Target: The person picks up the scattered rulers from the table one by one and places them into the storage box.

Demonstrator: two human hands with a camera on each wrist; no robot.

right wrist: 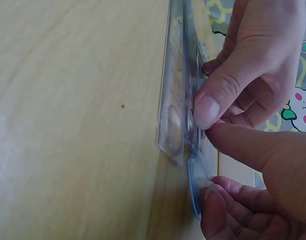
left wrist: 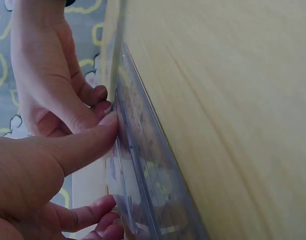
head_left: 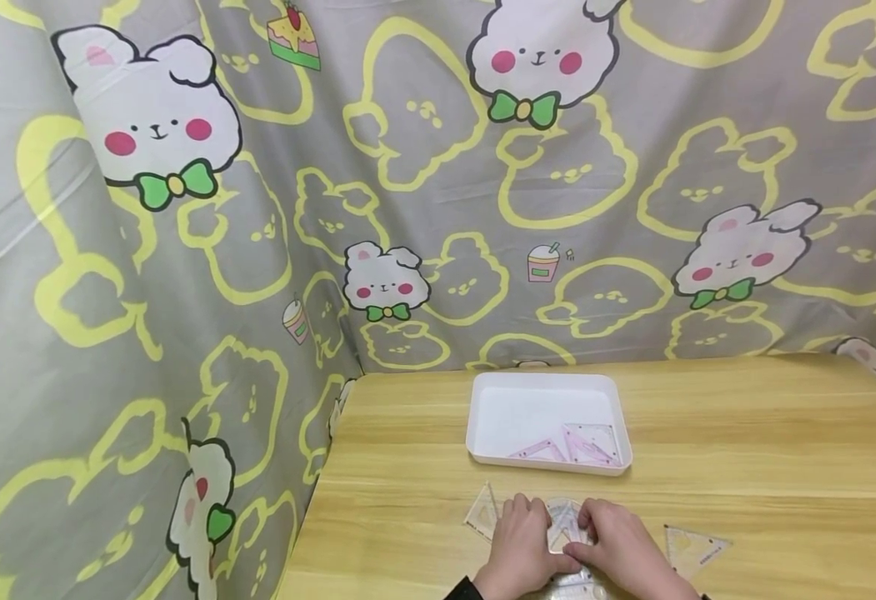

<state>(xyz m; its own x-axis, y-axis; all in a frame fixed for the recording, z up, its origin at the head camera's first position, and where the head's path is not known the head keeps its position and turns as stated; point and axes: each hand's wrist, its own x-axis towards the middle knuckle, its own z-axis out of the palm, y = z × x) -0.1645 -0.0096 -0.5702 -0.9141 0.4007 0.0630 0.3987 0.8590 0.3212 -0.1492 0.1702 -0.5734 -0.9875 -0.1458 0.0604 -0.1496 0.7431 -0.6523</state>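
**A:** At the near edge of the table (head_left: 745,433), both hands are bunched together over a little stack of clear rulers (head_left: 563,525). Left hand (head_left: 518,546) has its thumb (left wrist: 87,142) pressed on the flat face of the stack and its fingers curled under the edge, so it's pinching them. Right hand (head_left: 621,550) does the same from the other side, thumb on top, fingertips underneath.

**B:** Are the rulers flat on the wood or lifted?

**A:** Can't tell for sure. In the wrist views the stack sits edge-on along the tabletop, very close to it, with a bluish protractor (right wrist: 200,185) poking out between the right hand's fingers.

**B:** Anything else lying around?

**A:** Yeah, one clear triangle (head_left: 483,510) just left of the left hand, touching or nearly so, and another triangle (head_left: 691,548) near the right hand, a bit apart. Farther back, mid-table, there's a white tray (head_left: 483,417) with two pinkish set squares (head_left: 568,446) in its near right corner. A grey bunny-print cloth (head_left: 182,250) hangs behind and along the left edge.
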